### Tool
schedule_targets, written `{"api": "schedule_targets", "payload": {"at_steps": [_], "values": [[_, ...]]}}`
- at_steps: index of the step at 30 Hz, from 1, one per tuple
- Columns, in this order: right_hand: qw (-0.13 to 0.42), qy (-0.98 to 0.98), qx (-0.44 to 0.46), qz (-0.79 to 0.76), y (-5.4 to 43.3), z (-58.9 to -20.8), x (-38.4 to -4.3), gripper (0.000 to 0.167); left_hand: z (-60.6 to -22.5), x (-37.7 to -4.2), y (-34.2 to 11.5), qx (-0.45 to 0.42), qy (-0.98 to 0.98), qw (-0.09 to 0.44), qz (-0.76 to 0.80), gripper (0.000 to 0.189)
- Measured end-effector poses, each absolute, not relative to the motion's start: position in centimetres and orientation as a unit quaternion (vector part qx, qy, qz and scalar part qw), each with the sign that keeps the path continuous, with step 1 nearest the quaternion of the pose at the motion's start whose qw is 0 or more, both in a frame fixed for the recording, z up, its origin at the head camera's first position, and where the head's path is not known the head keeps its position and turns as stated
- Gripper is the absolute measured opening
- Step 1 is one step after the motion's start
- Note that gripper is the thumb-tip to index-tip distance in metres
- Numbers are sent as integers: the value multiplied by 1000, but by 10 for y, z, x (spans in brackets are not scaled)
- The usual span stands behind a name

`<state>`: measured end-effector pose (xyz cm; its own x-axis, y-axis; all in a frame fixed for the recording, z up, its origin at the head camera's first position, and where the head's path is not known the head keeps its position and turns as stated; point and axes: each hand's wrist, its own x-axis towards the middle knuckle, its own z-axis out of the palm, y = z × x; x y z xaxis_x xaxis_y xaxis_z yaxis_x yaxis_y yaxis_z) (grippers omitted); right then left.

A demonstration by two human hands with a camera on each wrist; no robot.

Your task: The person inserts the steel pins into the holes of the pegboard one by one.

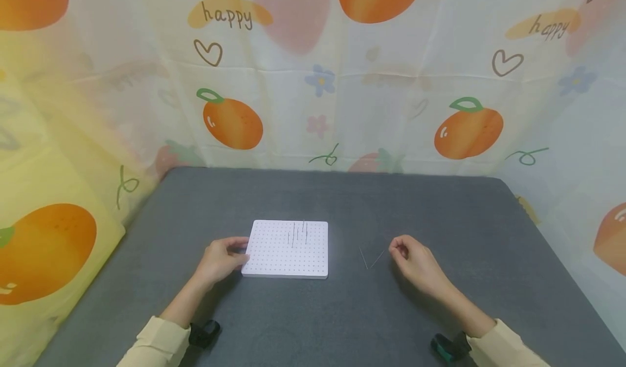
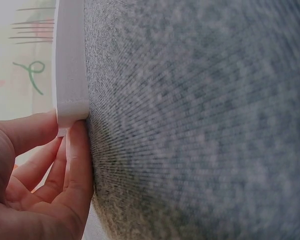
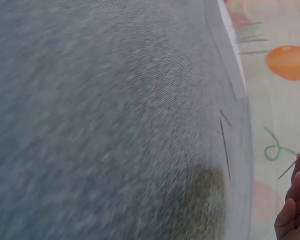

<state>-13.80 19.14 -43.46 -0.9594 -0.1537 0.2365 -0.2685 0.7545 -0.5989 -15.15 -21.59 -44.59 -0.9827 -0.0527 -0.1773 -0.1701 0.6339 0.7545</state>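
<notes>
A white board with rows of small holes [image 1: 283, 255] lies flat on the table, and several thin dark pins [image 1: 293, 236] stand upright toward its far right. My left hand [image 1: 222, 257] holds the board's left edge; in the left wrist view thumb [image 2: 32, 131] and fingers [image 2: 79, 160] close on its corner. To the right of the board, my right hand [image 1: 414, 261] is raised over the table. Its fingertips pinch a thin metal pin [image 3: 291, 165], plain in the right wrist view. Between board and right hand, two loose pins [image 1: 363, 257] lie in a V shape.
A dark grey cloth-like surface [image 1: 195, 193] covers the table. Behind it hangs a pale curtain [image 1: 293, 111] printed with oranges. A black band [image 1: 204, 334] is on the left wrist, and another [image 1: 450, 349] on the right.
</notes>
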Motion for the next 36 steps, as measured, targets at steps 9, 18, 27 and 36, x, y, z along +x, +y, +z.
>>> {"api": "schedule_targets", "payload": {"at_steps": [9, 18, 27, 36], "values": [[101, -920, 104, 364, 175, -434, -148, 6, -447, -153, -215, -66, 904, 67, 418, 43], [86, -907, 103, 400, 155, -435, -154, 9, -447, -153, -215, -64, 903, 64, 421, 43], [81, -885, 115, 444, 135, -436, -157, 13, -447, -152, -216, -61, 904, 62, 418, 43], [78, -882, 112, 451, 112, -438, -160, 11, -447, -153, -216, -63, 903, 64, 419, 43]]}}
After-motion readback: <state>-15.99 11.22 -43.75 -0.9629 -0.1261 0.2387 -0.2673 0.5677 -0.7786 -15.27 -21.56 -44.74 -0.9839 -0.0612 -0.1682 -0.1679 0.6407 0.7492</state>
